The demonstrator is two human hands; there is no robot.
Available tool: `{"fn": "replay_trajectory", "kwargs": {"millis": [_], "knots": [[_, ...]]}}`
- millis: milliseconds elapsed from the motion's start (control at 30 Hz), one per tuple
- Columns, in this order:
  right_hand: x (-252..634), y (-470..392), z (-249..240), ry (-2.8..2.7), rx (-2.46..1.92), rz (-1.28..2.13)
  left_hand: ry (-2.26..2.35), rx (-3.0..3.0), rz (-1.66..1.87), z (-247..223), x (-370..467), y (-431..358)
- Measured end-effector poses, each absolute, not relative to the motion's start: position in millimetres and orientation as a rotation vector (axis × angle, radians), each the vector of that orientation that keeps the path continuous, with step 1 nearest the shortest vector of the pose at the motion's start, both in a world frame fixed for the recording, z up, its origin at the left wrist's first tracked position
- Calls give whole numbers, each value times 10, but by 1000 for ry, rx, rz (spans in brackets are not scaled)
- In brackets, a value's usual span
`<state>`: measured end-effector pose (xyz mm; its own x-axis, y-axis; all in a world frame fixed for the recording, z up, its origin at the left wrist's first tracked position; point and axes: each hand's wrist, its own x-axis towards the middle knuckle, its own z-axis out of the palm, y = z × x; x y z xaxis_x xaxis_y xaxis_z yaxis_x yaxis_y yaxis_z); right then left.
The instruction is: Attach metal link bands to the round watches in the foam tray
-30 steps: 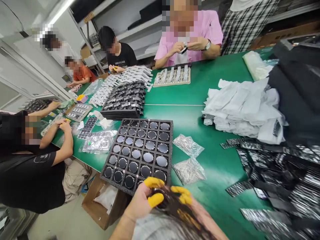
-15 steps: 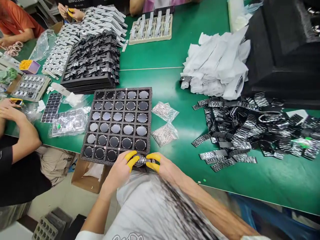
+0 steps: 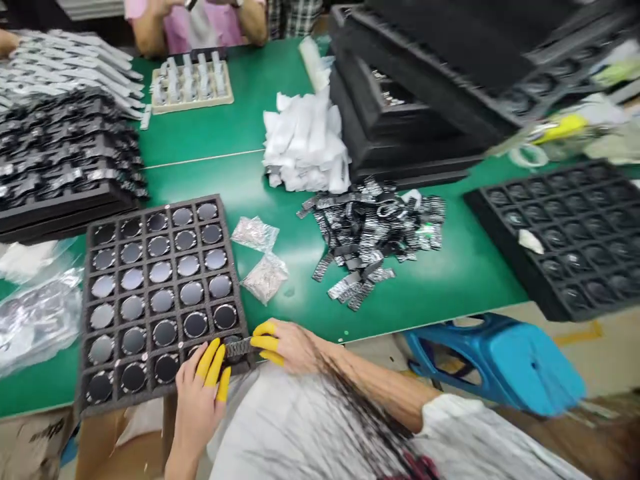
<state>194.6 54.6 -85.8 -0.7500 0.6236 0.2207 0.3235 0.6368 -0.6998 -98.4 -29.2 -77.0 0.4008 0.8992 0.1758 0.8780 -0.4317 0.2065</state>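
Observation:
A dark metal-link watch band (image 3: 238, 348) stretches between my two hands, over the near right corner of a grey foam tray (image 3: 163, 360). My right hand (image 3: 287, 347), with yellow finger covers, pinches the band's right end. At its left end, my left hand (image 3: 200, 393) closes its yellow-covered fingers on the band, partly hiding it. Round dark watch heads (image 3: 165, 333) fill the tray's compartments in rows; those under my left hand are hidden.
Two small bags of pins (image 3: 265, 277) lie right of the tray. Beyond are a heap of loose metal bands (image 3: 370, 233), white-wrapped pieces (image 3: 307, 143) and stacked black foam trays (image 3: 400, 147). Another foam tray (image 3: 565, 233) overhangs the right edge, near a blue stool (image 3: 530, 367).
The view has swung right, so the tray appears further left and the right-hand foam tray and stool show. My hands have moved apart along the band.

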Motion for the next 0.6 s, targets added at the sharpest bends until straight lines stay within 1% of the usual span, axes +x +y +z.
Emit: {"fn": "replay_trajectory", "kwargs": {"millis": [67,133,267,333,400,600], "knots": [[2013,603,-843,-2410,-775,872,1635,2591,474,-893,-1029,-227],[2172,723,-823,-2403,-912,789,1653,2563,516,-937,-1020,-165],[2740,1140,-746,-2294,-1372,578,1759,2421,542,-829,-876,-87],[3024,1340,-682,-2338,-1574,483,1739,2402,586,-754,-789,-58],[3225,1474,-606,-2412,-1599,457,1696,2378,653,-712,-719,-34],[3441,1686,-330,-2484,-1431,504,1672,2259,846,-704,-682,3]]}}
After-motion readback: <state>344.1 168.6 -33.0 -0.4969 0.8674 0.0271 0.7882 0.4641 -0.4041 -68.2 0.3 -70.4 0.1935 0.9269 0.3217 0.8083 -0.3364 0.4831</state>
